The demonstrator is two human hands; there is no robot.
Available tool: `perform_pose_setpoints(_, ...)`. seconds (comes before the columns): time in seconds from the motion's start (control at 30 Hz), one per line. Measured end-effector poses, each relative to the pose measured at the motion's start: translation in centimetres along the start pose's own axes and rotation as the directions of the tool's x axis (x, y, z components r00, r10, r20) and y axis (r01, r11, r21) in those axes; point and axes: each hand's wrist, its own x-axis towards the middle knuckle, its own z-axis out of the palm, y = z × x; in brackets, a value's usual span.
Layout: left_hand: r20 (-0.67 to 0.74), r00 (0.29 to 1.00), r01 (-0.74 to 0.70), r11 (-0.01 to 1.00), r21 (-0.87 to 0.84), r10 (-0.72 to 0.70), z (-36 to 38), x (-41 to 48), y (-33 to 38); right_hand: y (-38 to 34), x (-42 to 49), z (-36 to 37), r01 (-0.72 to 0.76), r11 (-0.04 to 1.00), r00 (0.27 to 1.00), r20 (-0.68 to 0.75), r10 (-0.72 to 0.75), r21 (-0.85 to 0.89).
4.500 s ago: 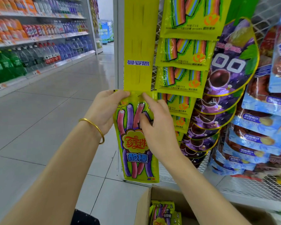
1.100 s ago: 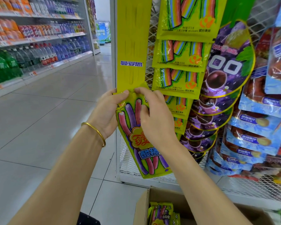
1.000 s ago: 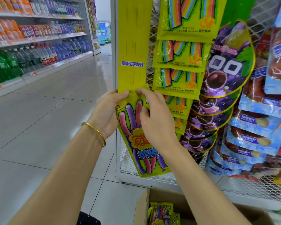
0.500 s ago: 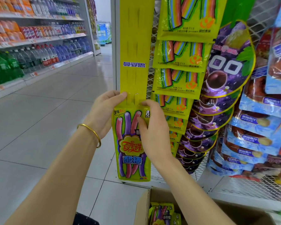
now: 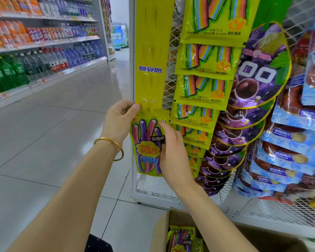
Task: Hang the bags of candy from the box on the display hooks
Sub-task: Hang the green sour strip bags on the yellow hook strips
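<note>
1. Sitting upright at the lower end of the yellow display strip (image 5: 151, 51), the candy bag (image 5: 147, 148) has its top edge up against the strip's lowest pair of tabs. We cannot tell whether it is fully hooked on.
2. Left hand (image 5: 119, 120): we see the thumb lying on the bag's top-left corner where it meets the strip, with the fingers curled behind, grasping that corner. A gold bangle (image 5: 109, 144) sits on the wrist.
3. Right hand (image 5: 173, 153): it grasps the bag's right edge, thumb on the printed front and forefinger stretched up toward the top-right corner.
4. Just right of the strip we note a column of rainbow-candy packets (image 5: 204, 88), overlapping one another down a white wire-mesh rack (image 5: 173, 190).
5. Further right hang purple grape-sweet bags (image 5: 258, 84), then blue bags (image 5: 287, 160).
6. Below the arms an open cardboard box (image 5: 160, 231) stands on the floor (image 5: 53, 133); inside we see more candy bags (image 5: 182, 237) of the same print.
7. Across the aisle on the left, shelves (image 5: 44, 44) carry rows of bottled drinks.
</note>
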Motion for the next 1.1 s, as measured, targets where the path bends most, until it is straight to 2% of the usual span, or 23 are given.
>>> perform_pose_setpoints(0.2,-0.139,0.988,-0.053,0.998,0.046,0.059,0.5,0.8,0.1,0.2,0.0,-0.3,-0.022,1.000,0.996,0.088,0.023,-0.017)
perform_pose_setpoints(0.7,-0.194,0.974,-0.076,0.978,0.194,0.114,1.7,0.6,-0.6,1.8,-0.9,-1.0,-0.002,0.999,0.998,0.065,0.005,-0.054)
perform_pose_setpoints(0.83,-0.292,0.956,0.101,0.926,0.364,0.011,0.8,-2.2,-2.5,4.4,-2.8,-1.1,-0.038,0.999,0.997,0.071,0.040,-0.018)
perform_pose_setpoints(0.9,-0.280,0.953,0.215,0.907,0.363,-0.113,0.6,-4.3,-3.6,6.6,-4.4,-1.0,-0.100,0.995,0.991,0.094,0.097,0.021)
perform_pose_setpoints(1.0,-0.098,0.943,0.330,0.856,0.398,-0.318,1.1,-7.5,-5.3,10.5,-7.5,-0.8,-0.241,0.970,0.962,0.139,0.233,0.041)
perform_pose_setpoints(1.1,0.085,0.882,0.365,0.784,0.503,-0.464,1.9,-9.8,-7.7,15.8,-10.7,-0.2,-0.435,0.900,0.874,0.225,0.431,-0.035)
